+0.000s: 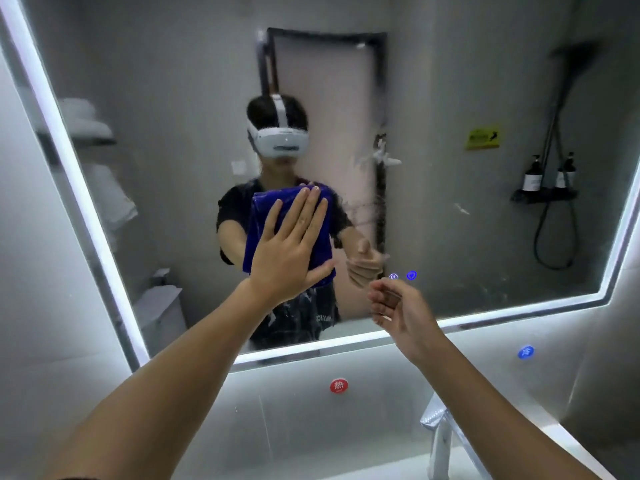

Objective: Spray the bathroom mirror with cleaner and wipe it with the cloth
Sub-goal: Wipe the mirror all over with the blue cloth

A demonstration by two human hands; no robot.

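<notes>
- Cloth (263, 237), blue, is pinned flat against the mirror (450, 116) under the left hand (289, 258), fingers straight and spread, no grip curl.
- Right hand (398, 306) hovers loosely curled, holding nothing.
- Best kept palm-flat, in overlapping passes toward the streaks just beside it.
- Cloth hangs lengthwise, its long axis near vertical, mid-mirror.

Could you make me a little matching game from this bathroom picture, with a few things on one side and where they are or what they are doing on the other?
Things:
1. blue cloth
2. right hand
3. red round sticker
4. faucet

States or places:
A. on the wall below the mirror
B. pressed flat on the glass by the left hand
C. loosely curled, holding nothing
D. bottom of view, shiny metal

Pairs: 1-B, 2-C, 3-A, 4-D
</notes>
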